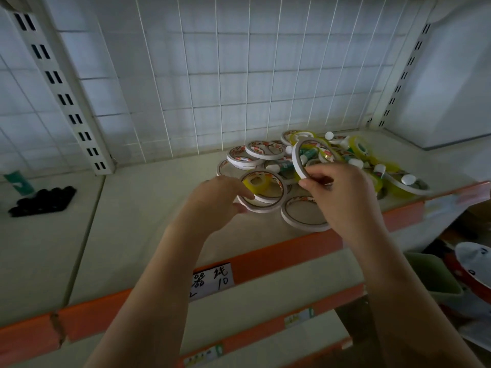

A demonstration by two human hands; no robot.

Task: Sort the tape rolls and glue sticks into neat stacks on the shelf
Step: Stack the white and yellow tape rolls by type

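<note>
A jumbled pile of white tape rolls, yellow tape rolls and green glue sticks with white caps lies on the cream shelf at the back right. My right hand pinches a thin white tape roll, lifted and tilted on edge above the pile. My left hand grips the left rim of a short stack of white rolls with a yellow roll lying inside it. Another white roll lies flat just in front, partly under my right hand.
A wire grid back panel closes the shelf behind. Slotted uprights stand at both sides. Black objects and a green item sit at far left. The orange shelf lip carries a handwritten price label. Lower shelves and bins are below right.
</note>
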